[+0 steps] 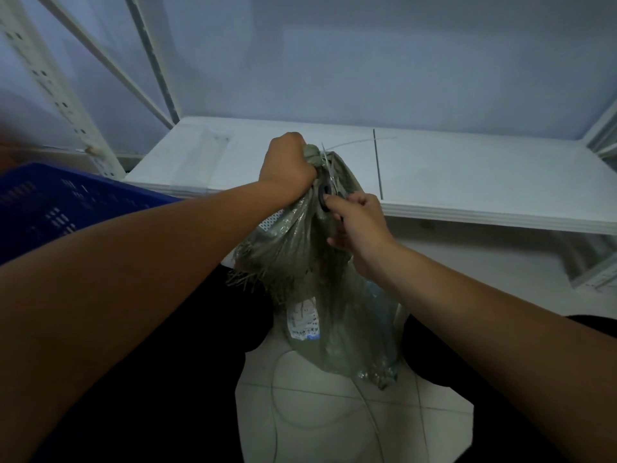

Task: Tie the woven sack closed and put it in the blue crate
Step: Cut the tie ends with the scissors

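The left hand (288,165) clamps its grip round the sack (300,252) neck; the right hand (359,228) grip holds scissors (322,194); blue crate (43,202) at nine o'clock.

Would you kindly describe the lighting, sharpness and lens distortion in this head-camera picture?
Head view: dim and bluish, no glare; the left forearm is deeply shadowed; the blue crate at the left edge is smeared; the wide-angle lens swells both forearms toward the lower corners; the woven sack is fairly sharp, though its label is unreadable.
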Available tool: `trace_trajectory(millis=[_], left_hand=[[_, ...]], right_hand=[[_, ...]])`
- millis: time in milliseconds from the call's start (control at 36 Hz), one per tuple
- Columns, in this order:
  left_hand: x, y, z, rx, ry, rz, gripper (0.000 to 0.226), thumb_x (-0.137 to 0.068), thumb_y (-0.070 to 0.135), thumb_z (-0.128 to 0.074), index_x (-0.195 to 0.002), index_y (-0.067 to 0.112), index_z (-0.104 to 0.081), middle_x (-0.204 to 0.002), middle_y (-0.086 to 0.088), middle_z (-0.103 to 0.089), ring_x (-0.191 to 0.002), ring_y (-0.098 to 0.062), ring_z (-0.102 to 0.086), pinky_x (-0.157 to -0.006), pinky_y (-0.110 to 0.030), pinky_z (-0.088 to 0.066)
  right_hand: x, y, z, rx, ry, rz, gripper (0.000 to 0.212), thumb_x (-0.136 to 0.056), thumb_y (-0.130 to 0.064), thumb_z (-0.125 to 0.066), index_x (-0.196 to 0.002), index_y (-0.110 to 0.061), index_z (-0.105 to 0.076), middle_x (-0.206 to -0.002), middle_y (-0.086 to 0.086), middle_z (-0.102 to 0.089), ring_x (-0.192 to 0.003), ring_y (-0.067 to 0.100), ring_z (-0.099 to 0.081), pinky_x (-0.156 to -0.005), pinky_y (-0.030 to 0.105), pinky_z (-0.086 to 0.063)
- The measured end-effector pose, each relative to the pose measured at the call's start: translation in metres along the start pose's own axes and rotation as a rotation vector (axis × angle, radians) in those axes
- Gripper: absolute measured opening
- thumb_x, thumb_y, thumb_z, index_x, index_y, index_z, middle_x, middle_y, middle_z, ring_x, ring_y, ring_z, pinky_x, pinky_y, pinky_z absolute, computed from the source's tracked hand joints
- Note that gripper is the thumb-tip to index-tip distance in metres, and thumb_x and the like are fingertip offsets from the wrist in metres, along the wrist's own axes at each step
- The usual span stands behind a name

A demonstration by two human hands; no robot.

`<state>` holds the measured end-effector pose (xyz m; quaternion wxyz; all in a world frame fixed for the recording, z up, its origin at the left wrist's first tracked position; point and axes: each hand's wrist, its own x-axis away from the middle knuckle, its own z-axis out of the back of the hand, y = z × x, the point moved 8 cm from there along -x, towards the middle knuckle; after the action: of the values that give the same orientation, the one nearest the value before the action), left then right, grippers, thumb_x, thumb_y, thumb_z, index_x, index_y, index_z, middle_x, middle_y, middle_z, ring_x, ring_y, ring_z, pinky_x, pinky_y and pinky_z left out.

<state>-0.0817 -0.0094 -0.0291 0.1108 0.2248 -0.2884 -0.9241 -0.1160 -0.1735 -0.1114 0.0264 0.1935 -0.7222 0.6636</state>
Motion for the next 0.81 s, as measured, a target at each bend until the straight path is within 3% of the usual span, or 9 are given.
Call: trace_trajectory(millis=[139, 222, 333, 444, 556, 694, 806], left_hand=[[-0.002, -0.006, -0.001, 0.017, -0.005, 0.019, 0.005, -0.074, 0.001, -0.056, -0.076, 0.006, -0.055, -0.076, -0.009, -0.059, -0.069, -0.020, -0.055, -0.048, -0.024, -0.034], [-0.003, -0.007, 0.000, 0.031, 0.001, 0.047, 0.013, -0.077, 0.001, -0.055, -0.069, 0.010, -0.050, -0.069, -0.004, -0.054, -0.062, -0.013, -0.049, -0.045, -0.023, -0.033], [-0.004, -0.011, 0.001, 0.036, 0.023, 0.097, 0.028, -0.079, 0.003, -0.054, -0.060, 0.014, -0.039, -0.061, 0.000, -0.046, -0.055, -0.008, -0.042, -0.044, -0.022, -0.030], [-0.006, -0.015, 0.002, 0.034, 0.033, 0.120, 0.033, -0.082, 0.004, -0.054, -0.058, 0.016, -0.036, -0.061, 0.002, -0.044, -0.053, -0.006, -0.040, -0.043, -0.021, -0.028], [-0.006, -0.016, 0.002, 0.041, 0.023, 0.116, 0.028, -0.080, 0.004, -0.056, -0.059, 0.015, -0.040, -0.063, 0.000, -0.047, -0.057, -0.010, -0.045, -0.044, -0.022, -0.031], [-0.004, -0.008, 0.000, 0.011, -0.008, 0.033, 0.007, -0.077, 0.002, -0.058, -0.076, 0.008, -0.054, -0.074, -0.006, -0.056, -0.067, -0.016, -0.050, -0.048, -0.022, -0.034], [0.000, 0.003, -0.005, -0.009, -0.033, -0.072, 0.008, -0.077, 0.006, -0.063, -0.077, 0.008, -0.055, -0.078, -0.006, -0.058, -0.070, -0.017, -0.051, -0.047, -0.021, -0.030]], right_hand=[[0.004, -0.007, 0.005, 0.026, 0.071, 0.077, 0.056, -0.081, -0.037, -0.078, -0.123, -0.023, -0.044, -0.113, 0.006, -0.061, -0.088, 0.020, -0.059, -0.062, 0.032, -0.051], [0.004, -0.009, 0.007, 0.014, 0.110, 0.093, 0.058, -0.076, -0.039, -0.079, -0.119, -0.022, -0.044, -0.108, 0.008, -0.062, -0.083, 0.021, -0.060, -0.066, 0.037, -0.051], [0.009, -0.002, 0.004, 0.052, 0.096, 0.088, 0.054, -0.080, -0.038, -0.079, -0.119, -0.022, -0.043, -0.109, 0.005, -0.061, -0.086, 0.018, -0.060, -0.061, 0.029, -0.044], [0.014, 0.001, -0.002, 0.075, 0.093, 0.114, 0.061, -0.079, -0.040, -0.080, -0.124, -0.021, -0.044, -0.112, 0.003, -0.061, -0.093, 0.016, -0.061, -0.068, 0.031, -0.046], [0.014, -0.004, -0.003, 0.052, 0.111, 0.130, 0.059, -0.076, -0.040, -0.080, -0.119, -0.022, -0.043, -0.100, 0.001, -0.060, -0.086, 0.018, -0.060, -0.067, 0.033, -0.045], [0.009, -0.012, -0.002, 0.026, 0.118, 0.128, 0.058, -0.065, -0.045, -0.077, -0.110, -0.027, -0.044, -0.105, 0.005, -0.064, -0.088, 0.022, -0.062, -0.069, 0.035, -0.048], [0.005, -0.014, 0.003, 0.039, 0.131, 0.126, 0.050, -0.078, -0.039, -0.078, -0.111, -0.023, -0.045, -0.097, 0.005, -0.061, -0.080, 0.022, -0.059, -0.057, 0.029, -0.044]])
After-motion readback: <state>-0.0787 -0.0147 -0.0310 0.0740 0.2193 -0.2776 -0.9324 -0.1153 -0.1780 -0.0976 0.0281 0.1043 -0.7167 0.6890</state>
